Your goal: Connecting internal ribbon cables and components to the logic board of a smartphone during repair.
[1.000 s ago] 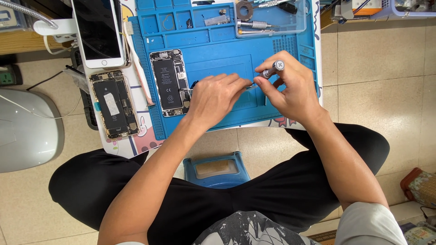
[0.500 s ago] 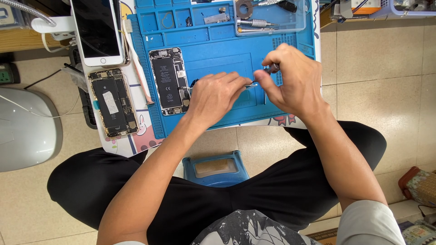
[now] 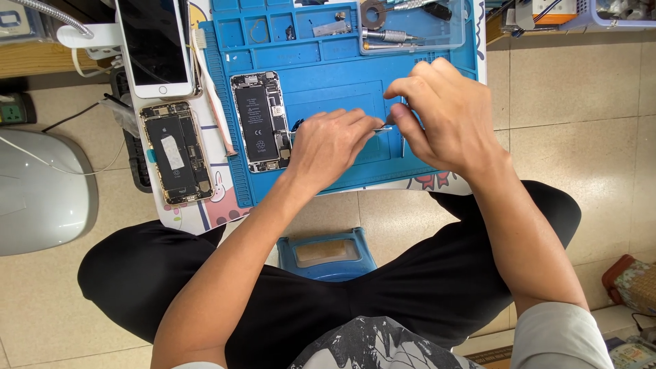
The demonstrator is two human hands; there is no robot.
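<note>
Slippage looks the risk: left hand (image 3: pixel 333 147) pinching thin tweezers (image 3: pixel 381 128) and right hand (image 3: pixel 447 116) closed on a slim tool over the blue mat (image 3: pixel 328 89) could flick some tiny part away.

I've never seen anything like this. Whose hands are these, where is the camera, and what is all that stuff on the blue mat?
No machine here: a person sits cross-legged on a tiled floor, and the camera sits on their head, looking straight down. The left hand and right hand meet over a blue work mat on a low table. The left hand pinches thin metal tweezers; the right hand grips a slim metal tool, mostly hidden. Beside the left hand lies an opened phone with its battery showing. Off the mat lie a second opened phone and a white phone screen. A clear tray at the top holds screwdriver parts.
</note>
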